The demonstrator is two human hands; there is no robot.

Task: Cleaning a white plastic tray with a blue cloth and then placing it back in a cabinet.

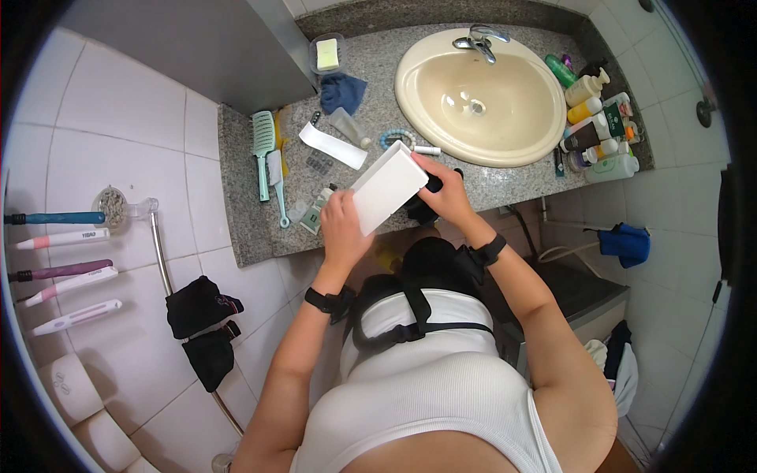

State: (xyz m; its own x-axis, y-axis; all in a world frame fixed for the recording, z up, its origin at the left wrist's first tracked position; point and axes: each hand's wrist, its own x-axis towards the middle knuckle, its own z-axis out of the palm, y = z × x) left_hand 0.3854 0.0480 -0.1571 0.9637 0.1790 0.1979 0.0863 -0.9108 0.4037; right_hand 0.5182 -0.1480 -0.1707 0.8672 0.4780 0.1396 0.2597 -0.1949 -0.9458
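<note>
Both hands hold a white rectangular plastic box [390,189], tilted above the front of the granite counter. My left hand [343,224] grips its near left end; my right hand [443,189] holds its far right end. The box's interior is mostly hidden. Beyond it lie a curved white strip [333,146], a clear tube [348,126], a beaded bracelet [390,136] and a small white cylinder [427,151]. Close to my left hand is a green-and-white tube [313,219]. A black item [421,210] sits partly hidden under my right hand.
A beige basin [408,112] with a chrome faucet [482,41] is set into the counter. Several bottles [585,109] crowd its right side. On the left are a mint hairbrush [264,136], a blue cloth [343,94] and soap [327,54]. Black cloths [201,307] hang from a wall rail.
</note>
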